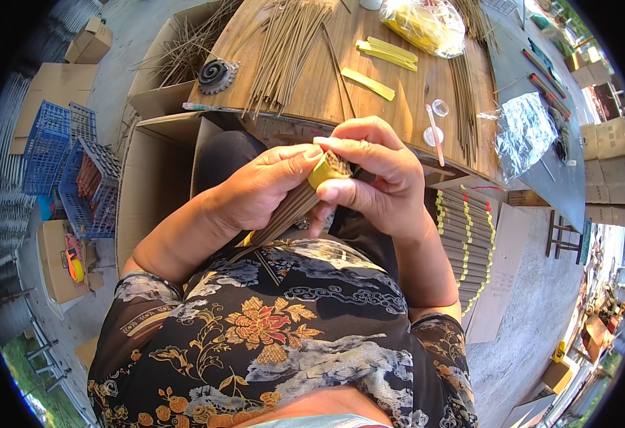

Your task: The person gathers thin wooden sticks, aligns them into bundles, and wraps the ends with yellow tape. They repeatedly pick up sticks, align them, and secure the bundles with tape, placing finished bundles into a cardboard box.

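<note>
A bundle of thin brown sticks [289,211], which look like incense sticks, slants over my lap with its upper end toward the table. Around that end runs a yellow paper band [321,171]. My left hand [273,173] is closed on the bundle from the left, its thumb at the band's upper edge. From the other side, my right hand [387,175] pinches the band, forefinger over the top and thumb against its side. The bundle's lower end rests near my shirt, where more yellow shows. My fingers hide part of the band.
Loose sticks [287,53], yellow paper strips [387,53], a plastic bag [427,27], a dark spiral coil [217,75] and a small cup [433,136] lie on the wooden table [409,107]. Banded bundles [473,246] stand at right; a cardboard box [157,189] and blue crates [50,148] at left.
</note>
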`<state>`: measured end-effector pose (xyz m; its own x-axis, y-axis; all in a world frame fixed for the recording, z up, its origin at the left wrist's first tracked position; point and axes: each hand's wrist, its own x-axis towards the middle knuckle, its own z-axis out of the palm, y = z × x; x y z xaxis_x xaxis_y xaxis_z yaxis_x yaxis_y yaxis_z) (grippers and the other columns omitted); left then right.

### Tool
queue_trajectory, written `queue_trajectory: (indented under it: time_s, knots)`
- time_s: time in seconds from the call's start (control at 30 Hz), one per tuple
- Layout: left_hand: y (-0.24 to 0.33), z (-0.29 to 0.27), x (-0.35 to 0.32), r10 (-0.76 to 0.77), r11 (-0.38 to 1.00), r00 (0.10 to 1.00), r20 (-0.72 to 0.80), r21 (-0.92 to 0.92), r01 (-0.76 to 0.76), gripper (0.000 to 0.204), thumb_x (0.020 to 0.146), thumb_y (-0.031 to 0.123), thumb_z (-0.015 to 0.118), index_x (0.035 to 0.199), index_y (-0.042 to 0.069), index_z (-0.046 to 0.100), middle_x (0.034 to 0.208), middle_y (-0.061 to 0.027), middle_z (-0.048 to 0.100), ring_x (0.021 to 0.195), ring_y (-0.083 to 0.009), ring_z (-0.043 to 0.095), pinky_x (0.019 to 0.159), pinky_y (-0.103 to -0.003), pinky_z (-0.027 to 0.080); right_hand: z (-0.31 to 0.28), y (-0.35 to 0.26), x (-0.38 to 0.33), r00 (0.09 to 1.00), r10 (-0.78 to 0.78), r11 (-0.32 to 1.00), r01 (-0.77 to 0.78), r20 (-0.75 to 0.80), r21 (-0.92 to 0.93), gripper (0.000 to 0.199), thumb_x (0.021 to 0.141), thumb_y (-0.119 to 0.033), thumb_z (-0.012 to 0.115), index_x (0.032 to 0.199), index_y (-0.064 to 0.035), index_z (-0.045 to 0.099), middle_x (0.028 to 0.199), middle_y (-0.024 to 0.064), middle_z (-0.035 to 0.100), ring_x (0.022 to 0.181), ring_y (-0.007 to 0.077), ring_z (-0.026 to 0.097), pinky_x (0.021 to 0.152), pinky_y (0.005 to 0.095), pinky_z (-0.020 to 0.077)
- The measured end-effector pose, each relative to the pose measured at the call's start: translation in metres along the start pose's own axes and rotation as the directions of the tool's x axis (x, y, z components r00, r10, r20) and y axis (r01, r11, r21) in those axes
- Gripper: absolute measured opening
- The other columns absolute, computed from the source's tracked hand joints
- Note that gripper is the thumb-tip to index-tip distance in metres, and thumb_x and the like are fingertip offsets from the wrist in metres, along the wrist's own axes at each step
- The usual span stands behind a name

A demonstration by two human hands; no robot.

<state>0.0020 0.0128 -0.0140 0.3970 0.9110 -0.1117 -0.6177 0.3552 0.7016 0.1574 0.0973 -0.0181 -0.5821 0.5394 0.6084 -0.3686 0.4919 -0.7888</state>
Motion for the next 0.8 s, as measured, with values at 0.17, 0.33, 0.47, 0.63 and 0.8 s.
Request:
queue_trajectory:
  time_s: [0.17,0.33,0.47,0.63,0.8]
  knots:
    - [0.006,0.015,-0.002,0.087,0.994,0.991,-0.103,0.068,-0.080,0.038,0.091,0.028,0.040,0.109,-0.005,0.046,0.096,-0.0145,0.054,0.082,-0.0239,0.058,0.072,-0.035,0.049,-0.004,-0.009,0.003,1.000,-0.028,0.993,0.026,-0.014,-0.113,0.035,0.063,-0.025,0.076,0.084,-0.0001,0.062,0.080,0.0092,0.056,0.071,0.0181,0.054,0.061,0.0264,0.0440]
    - [0.013,0.016,-0.010,0.303,0.673,0.952,0.052,0.695,-0.253,0.029,0.092,0.023,0.042,0.097,-0.002,0.056,0.098,-0.0103,0.053,0.093,-0.0175,0.049,0.082,-0.029,0.040,-0.002,-0.013,0.006,0.994,-0.106,0.983,0.103,-0.010,-0.151,0.034,0.060,-0.026,0.078,0.078,-0.0028,0.061,0.073,0.0068,0.056,0.065,0.0183,0.052,0.057,0.0267,0.0416]
    - [0.031,0.026,-0.012,0.237,0.476,0.965,0.112,0.852,-0.216,0.037,0.090,0.031,0.045,0.090,-0.003,0.061,0.104,-0.0123,0.051,0.098,-0.0183,0.047,0.086,-0.030,0.036,-0.007,-0.018,0.007,0.990,-0.123,0.977,0.133,0.068,-0.166,0.036,0.058,-0.022,0.079,0.079,-0.0004,0.059,0.077,0.0088,0.054,0.069,0.0171,0.051,0.060,0.0246,0.0400]
    - [0.023,0.021,-0.004,0.128,0.820,0.988,0.082,0.552,-0.152,0.028,0.089,0.025,0.050,0.092,-0.001,0.059,0.093,-0.0082,0.056,0.089,-0.0155,0.051,0.080,-0.027,0.040,-0.012,-0.022,0.008,0.990,-0.116,0.979,0.127,0.077,-0.162,0.039,0.054,-0.019,0.082,0.076,0.0005,0.057,0.079,0.0105,0.053,0.071,0.0163,0.050,0.060,0.0234,0.0393]
    - [0.027,0.034,-0.003,-0.073,0.965,0.996,-0.047,0.248,0.082,0.029,0.087,0.029,0.053,0.086,0.000,0.056,0.069,-0.0053,0.056,0.058,-0.0100,0.051,0.057,-0.020,0.042,-0.011,-0.016,0.011,0.987,-0.159,0.974,0.153,-0.021,-0.165,0.040,0.053,-0.028,0.081,0.071,-0.0028,0.055,0.073,0.0080,0.053,0.065,0.0189,0.052,0.056,0.0260,0.0410]
